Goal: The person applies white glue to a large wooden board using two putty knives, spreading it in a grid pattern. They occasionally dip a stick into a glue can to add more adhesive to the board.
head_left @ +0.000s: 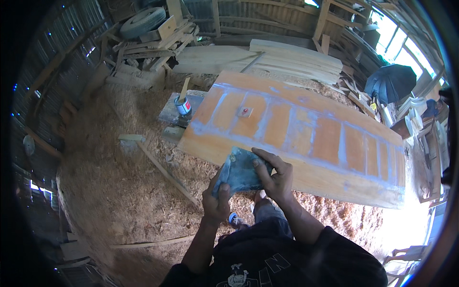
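Observation:
Both hands grip a smeared, blue-grey flat rectangular piece (pixel 245 173) in front of my body, above the near edge of a panel; I cannot make out its material. My left hand (pixel 216 201) holds its left side, thumb on the face. Around its upper right corner close the fingers and thumb of my right hand (pixel 277 176). A small pale spot shows near its top left corner. Beyond it lies a long orange-brown wooden panel (pixel 327 143) with pale violet smears in lines and bands. A small pale square piece with a red round spot (pixel 245 111) rests on the panel.
An open tin (pixel 183 106) with a flat wooden stick (pixel 185 89) in it stands left of the panel. Stacked boards (pixel 296 60), a tyre (pixel 143 22) and a dark umbrella (pixel 391 82) are farther back. Shavings cover the floor, where a wooden strip (pixel 167 174) lies.

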{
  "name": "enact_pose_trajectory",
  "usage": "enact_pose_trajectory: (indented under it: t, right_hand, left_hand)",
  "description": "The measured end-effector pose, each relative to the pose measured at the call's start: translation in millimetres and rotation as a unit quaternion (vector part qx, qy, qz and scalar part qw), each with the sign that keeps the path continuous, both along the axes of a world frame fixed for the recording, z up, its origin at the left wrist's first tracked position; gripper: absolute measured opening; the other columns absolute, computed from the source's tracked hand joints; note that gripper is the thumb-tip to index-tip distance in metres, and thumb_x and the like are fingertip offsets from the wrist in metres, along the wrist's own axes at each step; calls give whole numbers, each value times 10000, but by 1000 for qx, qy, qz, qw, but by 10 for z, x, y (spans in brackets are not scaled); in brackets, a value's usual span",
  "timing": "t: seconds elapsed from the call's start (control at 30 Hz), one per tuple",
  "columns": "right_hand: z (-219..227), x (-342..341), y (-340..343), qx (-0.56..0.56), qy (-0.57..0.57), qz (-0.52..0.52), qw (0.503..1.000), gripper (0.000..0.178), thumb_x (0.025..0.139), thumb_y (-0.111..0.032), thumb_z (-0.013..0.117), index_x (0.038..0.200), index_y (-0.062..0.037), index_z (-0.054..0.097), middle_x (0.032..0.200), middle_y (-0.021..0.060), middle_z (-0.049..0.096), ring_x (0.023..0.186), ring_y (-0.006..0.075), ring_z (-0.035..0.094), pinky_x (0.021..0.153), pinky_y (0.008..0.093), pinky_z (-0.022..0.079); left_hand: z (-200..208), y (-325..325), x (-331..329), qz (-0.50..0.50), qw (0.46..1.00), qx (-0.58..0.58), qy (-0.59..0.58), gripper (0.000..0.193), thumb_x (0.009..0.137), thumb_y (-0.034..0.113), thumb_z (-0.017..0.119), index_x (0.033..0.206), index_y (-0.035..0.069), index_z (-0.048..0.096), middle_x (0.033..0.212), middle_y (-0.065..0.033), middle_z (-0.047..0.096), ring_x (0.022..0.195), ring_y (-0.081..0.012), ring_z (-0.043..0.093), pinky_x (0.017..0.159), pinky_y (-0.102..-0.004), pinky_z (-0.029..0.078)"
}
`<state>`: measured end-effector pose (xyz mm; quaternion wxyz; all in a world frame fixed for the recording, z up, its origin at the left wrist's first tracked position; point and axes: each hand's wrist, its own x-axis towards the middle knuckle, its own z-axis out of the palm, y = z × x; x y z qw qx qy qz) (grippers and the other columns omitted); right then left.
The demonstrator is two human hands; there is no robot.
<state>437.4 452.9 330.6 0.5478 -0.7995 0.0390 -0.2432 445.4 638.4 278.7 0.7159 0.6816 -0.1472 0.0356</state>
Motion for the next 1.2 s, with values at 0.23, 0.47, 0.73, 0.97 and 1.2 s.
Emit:
enact_pose_trajectory:
  t: [0.23, 0.47, 0.73, 0.97, 1.2]
  right_hand:
    - [-72, 140, -10, -57, -19, -3, 998, 303, 875, -85, 745, 1178, -97, 757, 805, 127, 732, 654, 210, 625, 657, 334, 502]
    - [-61, 244, -50, -79, -2, 51, 996, 281, 887, -102, 752, 1167, -96, 769, 807, 114, 739, 690, 197, 633, 699, 331, 510]
    - [-200, 337, -151, 151, -16, 88, 984, 278, 996, -128, 659, 1244, -9, 694, 1088, 79, 728, 986, 117, 648, 884, 276, 506]
    - [-328, 244, 133, 282, 70, 87, 953, 338, 938, -49, 708, 1260, 29, 644, 1085, 106, 711, 969, 139, 660, 875, 292, 538]
    - [-366, 238, 690, 361, 102, 103, 921, 262, 954, -29, 680, 1202, 0, 601, 1027, 112, 715, 864, 121, 670, 753, 260, 535]
  left_hand:
    - [31, 123, 19, -38, 996, 54, 54, 371, 1009, 268, 590, 1234, -21, 647, 855, -85, 714, 757, -115, 630, 684, -309, 524]
    - [95, 284, 67, -115, 974, 139, 136, 304, 993, 240, 645, 1157, -13, 680, 921, -32, 722, 846, -83, 625, 767, -283, 524]
    - [-256, 428, 248, 23, 949, -239, 202, 456, 1059, 414, 517, 1272, 21, 610, 1098, -97, 692, 970, -206, 685, 758, -343, 570]
    - [-159, 358, 291, 136, 906, -377, 134, 536, 1075, 389, 475, 1477, 49, 373, 1347, -163, 585, 1179, -339, 638, 940, -499, 575]
    - [-321, 123, 109, 217, 933, -285, 46, 495, 1092, 295, 457, 1482, 9, 348, 1395, -203, 534, 1259, -319, 585, 1053, -455, 500]
